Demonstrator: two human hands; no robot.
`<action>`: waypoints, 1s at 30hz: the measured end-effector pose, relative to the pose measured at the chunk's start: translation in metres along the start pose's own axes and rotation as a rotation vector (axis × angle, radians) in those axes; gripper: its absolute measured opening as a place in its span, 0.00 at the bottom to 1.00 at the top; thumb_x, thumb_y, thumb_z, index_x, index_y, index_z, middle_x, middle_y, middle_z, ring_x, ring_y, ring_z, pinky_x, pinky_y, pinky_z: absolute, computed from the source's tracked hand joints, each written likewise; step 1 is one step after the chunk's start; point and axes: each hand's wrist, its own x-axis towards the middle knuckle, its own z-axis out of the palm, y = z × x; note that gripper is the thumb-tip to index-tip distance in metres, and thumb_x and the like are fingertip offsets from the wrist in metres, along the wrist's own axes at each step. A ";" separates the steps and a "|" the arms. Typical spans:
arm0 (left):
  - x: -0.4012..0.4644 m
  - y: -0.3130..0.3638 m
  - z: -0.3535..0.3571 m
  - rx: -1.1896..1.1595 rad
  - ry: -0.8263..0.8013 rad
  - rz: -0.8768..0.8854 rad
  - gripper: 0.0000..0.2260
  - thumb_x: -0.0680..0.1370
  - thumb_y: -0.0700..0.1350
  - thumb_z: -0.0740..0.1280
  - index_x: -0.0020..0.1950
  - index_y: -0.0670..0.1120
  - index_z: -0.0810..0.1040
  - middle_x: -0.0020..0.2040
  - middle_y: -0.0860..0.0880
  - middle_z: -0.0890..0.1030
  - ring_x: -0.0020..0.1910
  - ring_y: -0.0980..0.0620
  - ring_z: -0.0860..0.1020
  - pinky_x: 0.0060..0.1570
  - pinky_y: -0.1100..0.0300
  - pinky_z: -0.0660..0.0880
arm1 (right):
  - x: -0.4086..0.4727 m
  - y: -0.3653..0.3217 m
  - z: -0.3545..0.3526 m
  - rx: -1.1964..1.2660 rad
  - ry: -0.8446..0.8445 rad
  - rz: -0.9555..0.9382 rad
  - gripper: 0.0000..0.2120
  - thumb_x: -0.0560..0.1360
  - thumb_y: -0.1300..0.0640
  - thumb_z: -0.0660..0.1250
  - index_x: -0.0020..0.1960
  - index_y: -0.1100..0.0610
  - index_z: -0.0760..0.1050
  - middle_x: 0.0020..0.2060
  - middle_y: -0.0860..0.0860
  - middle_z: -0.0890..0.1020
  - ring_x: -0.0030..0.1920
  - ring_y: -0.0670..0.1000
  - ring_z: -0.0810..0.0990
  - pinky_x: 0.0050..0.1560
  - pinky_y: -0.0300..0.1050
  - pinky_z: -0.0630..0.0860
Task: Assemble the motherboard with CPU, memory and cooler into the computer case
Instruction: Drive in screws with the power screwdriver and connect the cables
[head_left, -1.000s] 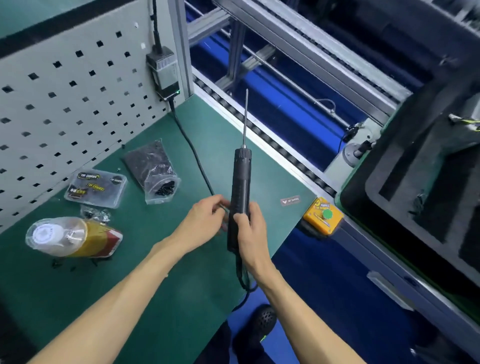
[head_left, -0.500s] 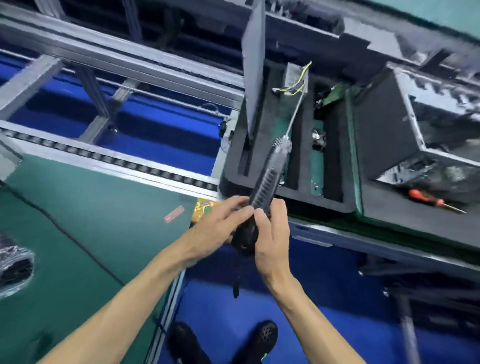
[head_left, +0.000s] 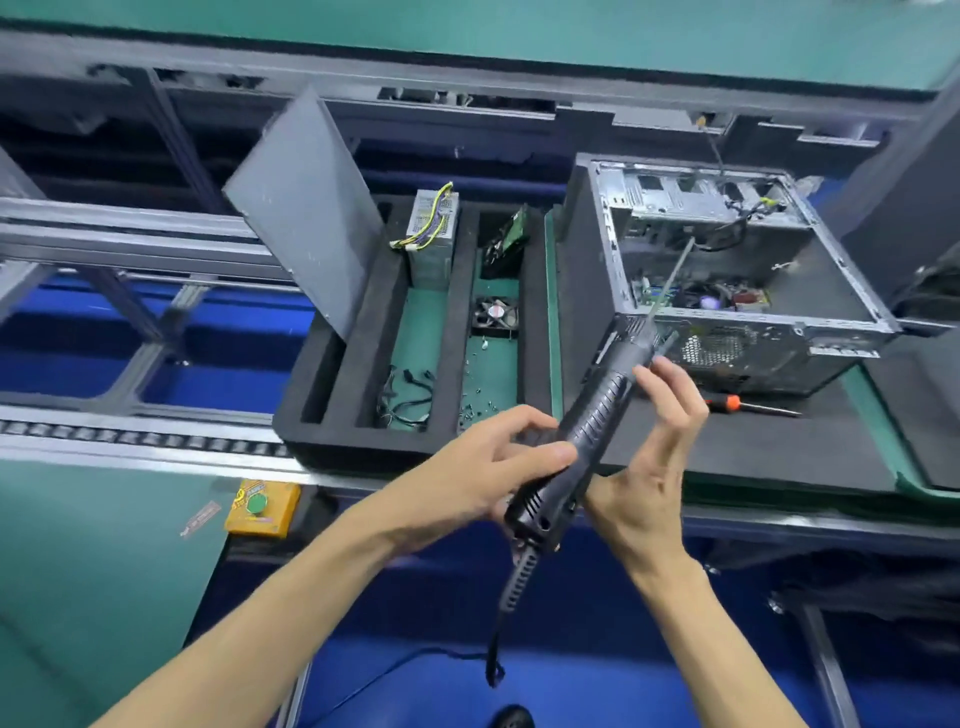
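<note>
The computer case (head_left: 737, 270) lay with its open side up, so a hand could reach in from above. Wires and a board crowded its floor. The long bit of the electric screwdriver (head_left: 587, 431) crossed over its near edge. A small orange screwdriver (head_left: 748, 405) lay just in front of the case. The grey panel (head_left: 306, 208) stood at the foam tray's (head_left: 332, 431) left edge

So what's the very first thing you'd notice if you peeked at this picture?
Probably the long black electric screwdriver in the middle: the left hand grips its lower body, and the right hand touches it with straight fingers. Its thin bit points at the open computer case lying on the right. Left of the case is a black foam tray holding a small fan and cables.
</note>
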 end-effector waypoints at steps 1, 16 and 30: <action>0.011 0.005 0.007 0.033 0.007 -0.010 0.14 0.78 0.57 0.69 0.59 0.53 0.73 0.46 0.36 0.83 0.39 0.40 0.83 0.47 0.33 0.79 | 0.009 0.007 -0.008 -0.008 -0.026 -0.029 0.35 0.71 0.56 0.78 0.73 0.54 0.66 0.72 0.56 0.64 0.73 0.59 0.64 0.73 0.55 0.63; 0.138 0.006 -0.091 0.560 0.605 -0.173 0.05 0.79 0.32 0.64 0.50 0.38 0.79 0.39 0.40 0.84 0.35 0.46 0.83 0.44 0.48 0.83 | 0.094 0.068 0.002 0.222 0.000 -0.096 0.12 0.71 0.67 0.79 0.52 0.62 0.81 0.60 0.59 0.81 0.65 0.59 0.79 0.68 0.52 0.74; 0.246 -0.124 -0.131 1.546 0.150 -0.560 0.15 0.76 0.31 0.59 0.59 0.40 0.75 0.58 0.42 0.80 0.58 0.41 0.80 0.55 0.51 0.76 | 0.138 0.109 0.023 0.251 -0.090 -0.048 0.13 0.72 0.65 0.77 0.55 0.59 0.80 0.59 0.61 0.81 0.65 0.61 0.79 0.65 0.59 0.76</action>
